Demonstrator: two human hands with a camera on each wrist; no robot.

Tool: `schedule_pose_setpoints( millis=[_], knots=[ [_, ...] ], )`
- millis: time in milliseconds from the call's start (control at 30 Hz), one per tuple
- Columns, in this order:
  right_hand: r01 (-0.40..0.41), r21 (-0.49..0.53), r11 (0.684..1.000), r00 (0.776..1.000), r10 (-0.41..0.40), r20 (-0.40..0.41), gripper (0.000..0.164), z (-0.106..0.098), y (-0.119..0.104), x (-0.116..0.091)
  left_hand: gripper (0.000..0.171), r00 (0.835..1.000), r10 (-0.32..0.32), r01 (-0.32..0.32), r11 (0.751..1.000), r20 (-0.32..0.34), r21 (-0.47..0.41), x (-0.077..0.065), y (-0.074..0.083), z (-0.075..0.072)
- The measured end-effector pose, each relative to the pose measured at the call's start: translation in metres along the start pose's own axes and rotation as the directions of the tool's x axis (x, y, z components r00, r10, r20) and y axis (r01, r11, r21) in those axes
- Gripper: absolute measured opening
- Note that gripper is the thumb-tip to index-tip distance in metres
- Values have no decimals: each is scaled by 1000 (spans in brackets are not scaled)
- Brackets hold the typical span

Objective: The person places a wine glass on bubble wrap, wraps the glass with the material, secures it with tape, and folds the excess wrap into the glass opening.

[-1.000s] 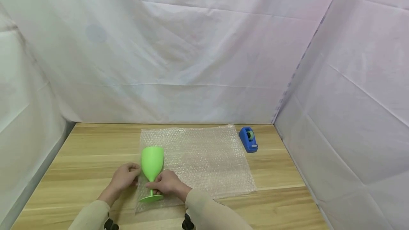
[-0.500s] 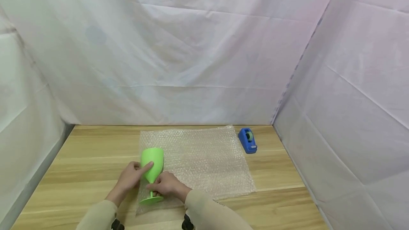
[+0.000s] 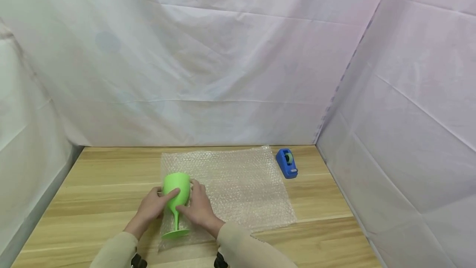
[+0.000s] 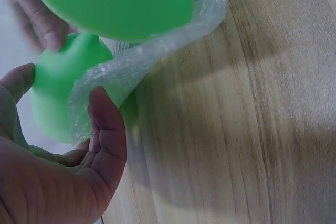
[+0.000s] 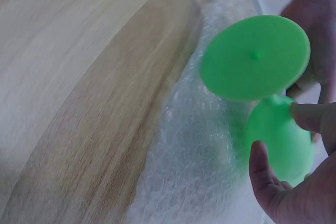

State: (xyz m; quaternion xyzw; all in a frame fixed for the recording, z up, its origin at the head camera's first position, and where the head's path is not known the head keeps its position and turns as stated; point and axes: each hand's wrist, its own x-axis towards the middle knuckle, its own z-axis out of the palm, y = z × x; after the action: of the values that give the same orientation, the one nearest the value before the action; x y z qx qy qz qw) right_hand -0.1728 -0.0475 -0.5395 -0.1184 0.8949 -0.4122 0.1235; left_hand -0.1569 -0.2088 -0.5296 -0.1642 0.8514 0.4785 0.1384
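A bright green plastic goblet (image 3: 177, 182) lies on its side near the left edge of a bubble wrap sheet (image 3: 238, 185), its bowl away from me and its round base (image 4: 115, 9) toward me. My left hand (image 3: 151, 206) holds the bowl from the left, thumb on top. In the left wrist view, its fingers (image 4: 107, 129) are curled behind the wrap's edge (image 4: 152, 51), which folds up beside the bowl. My right hand (image 3: 201, 208) grips the bowl's right side, with its thumb (image 5: 307, 116) where bowl meets stem and its other fingers along the side.
A blue tape dispenser (image 3: 286, 163) with a roll of tape stands at the back right, just beyond the wrap's corner. The wooden table (image 3: 104, 185) is enclosed by white cloth walls (image 3: 223, 61) at the back and both sides.
My left thumb has come onto the bowl from beside the wrap's edge. The right hand has let go of the stem and shifted up to the bowl's right side. The goblet stays in place.
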Motion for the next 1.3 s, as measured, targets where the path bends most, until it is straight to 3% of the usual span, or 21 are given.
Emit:
schedule_pose_setpoints(
  millis=[133,333,467,633,700,967,1300],
  knots=[
    [114,-137,984,992,-121,-43,78,5,1,-2,105,1000,9,-9,1000,-14,-6,-1,1,3],
    [126,-257,958,983,-156,-96,76,9,1,-5,102,998,38,-38,999,-40,3,-3,4,6],
    [113,-262,958,980,-151,-128,73,9,1,-4,85,997,61,-61,998,-53,0,-5,5,3],
    [79,-232,969,985,-112,-133,72,6,1,0,48,997,53,-61,991,-64,-119,-4,3,-1],
    [76,-223,972,987,-105,-124,73,4,1,1,40,996,56,-66,986,-70,-152,-3,2,-1],
    [71,-215,974,991,-93,-94,71,-6,1,4,39,989,90,-105,985,-115,-135,4,3,1],
    [26,-159,987,989,-48,-137,65,-13,5,12,46,985,159,-169,969,-69,-179,5,2,6]
  ],
)
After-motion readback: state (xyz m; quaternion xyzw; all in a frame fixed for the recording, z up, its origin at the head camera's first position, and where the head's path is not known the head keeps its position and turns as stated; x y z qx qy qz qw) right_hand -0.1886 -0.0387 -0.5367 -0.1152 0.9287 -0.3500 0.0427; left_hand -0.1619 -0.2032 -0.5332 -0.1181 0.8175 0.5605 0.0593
